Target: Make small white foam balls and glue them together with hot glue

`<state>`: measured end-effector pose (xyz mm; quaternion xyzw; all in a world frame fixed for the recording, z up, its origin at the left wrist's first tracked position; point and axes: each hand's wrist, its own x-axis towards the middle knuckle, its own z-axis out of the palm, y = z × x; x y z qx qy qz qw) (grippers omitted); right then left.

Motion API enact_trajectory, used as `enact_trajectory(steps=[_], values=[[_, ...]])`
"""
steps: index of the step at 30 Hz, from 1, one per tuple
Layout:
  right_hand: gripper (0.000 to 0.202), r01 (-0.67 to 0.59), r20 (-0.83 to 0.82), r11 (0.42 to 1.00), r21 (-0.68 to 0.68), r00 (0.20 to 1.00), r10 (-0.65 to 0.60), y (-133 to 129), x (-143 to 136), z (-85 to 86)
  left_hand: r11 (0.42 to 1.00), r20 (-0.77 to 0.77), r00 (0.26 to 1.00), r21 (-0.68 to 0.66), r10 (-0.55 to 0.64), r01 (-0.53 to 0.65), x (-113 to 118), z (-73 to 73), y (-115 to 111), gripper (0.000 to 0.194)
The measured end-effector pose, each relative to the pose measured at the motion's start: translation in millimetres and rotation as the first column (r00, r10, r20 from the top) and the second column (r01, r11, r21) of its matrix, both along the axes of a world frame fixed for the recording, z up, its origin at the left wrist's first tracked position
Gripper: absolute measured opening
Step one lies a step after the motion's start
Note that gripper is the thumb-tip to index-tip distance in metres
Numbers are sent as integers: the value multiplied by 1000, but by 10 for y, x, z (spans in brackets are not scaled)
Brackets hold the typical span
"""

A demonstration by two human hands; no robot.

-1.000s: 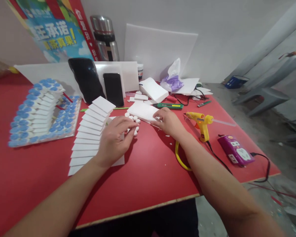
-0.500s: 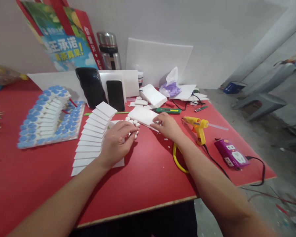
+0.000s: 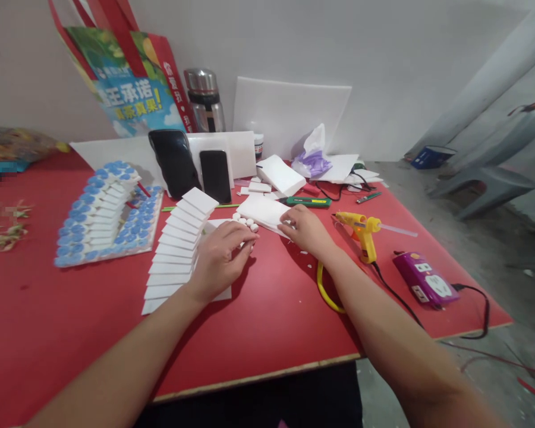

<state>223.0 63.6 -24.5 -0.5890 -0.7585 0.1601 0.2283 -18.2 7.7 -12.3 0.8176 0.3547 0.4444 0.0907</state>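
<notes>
My left hand (image 3: 222,257) is closed, thumb and forefinger pinched together beside a small cluster of round white caps (image 3: 248,222). Whatever lies between those fingertips is too small to make out. Under and beside this hand stands a curved, stair-like row of white foam-board pieces (image 3: 173,257) on a white base, partly hidden by the hand. My right hand (image 3: 307,230) has its fingers curled, with the tips at the right end of a white foam block (image 3: 262,209). I cannot make out what, if anything, is in its grip.
A yellow glue gun (image 3: 361,229) and purple power socket (image 3: 425,279) lie at the right, near a yellow loop (image 3: 326,291). A green cutter (image 3: 307,202) lies behind my right hand. Two phones (image 3: 175,161) lean at the back. A blue-and-white stair model (image 3: 109,220) stands left on the red table (image 3: 267,333).
The view has shifted slightly, so everything sits a little further right and lower. Both hands keep nearly the same pose and place on the table.
</notes>
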Motion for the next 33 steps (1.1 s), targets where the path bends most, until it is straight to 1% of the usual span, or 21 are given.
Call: enact_trajectory(steps=[3, 6, 9, 11, 14, 20, 25, 29, 33], values=[[8, 4, 17, 1000, 25, 1000, -4, 3, -10, 16, 1000, 3, 1000, 9, -16, 16, 4, 12, 8, 15], [10, -34, 41, 998, 45, 999, 33, 16, -8, 19, 1000, -17, 1000, 22, 2, -2, 12, 8, 30, 14], [13, -23, 51, 998, 52, 998, 21, 28, 5, -4, 1000, -16, 1000, 3, 15, -15, 18, -9, 40, 14], [13, -17, 50, 998, 55, 999, 14, 33, 14, -24, 1000, -5, 1000, -18, -11, 11, 17, -15, 36, 15], [14, -26, 47, 998, 57, 999, 23, 39, 21, -42, 1000, -15, 1000, -22, -1, 1, 7, -13, 25, 16], [14, -28, 62, 998, 48, 998, 25, 32, 14, -25, 1000, -24, 1000, -27, 1, -2, 10, -10, 15, 16], [15, -28, 49, 998, 48, 998, 26, 19, 11, -22, 1000, -22, 1000, 11, -2, 2, 34, -14, 11, 16], [15, -31, 30, 998, 51, 999, 30, 17, 9, -40, 1000, -21, 1000, -10, 7, -7, 31, -13, -4, 18], [16, -27, 15, 998, 54, 1000, 26, 22, 8, -62, 1000, -18, 1000, -2, 3, -3, 23, -22, -6, 17]])
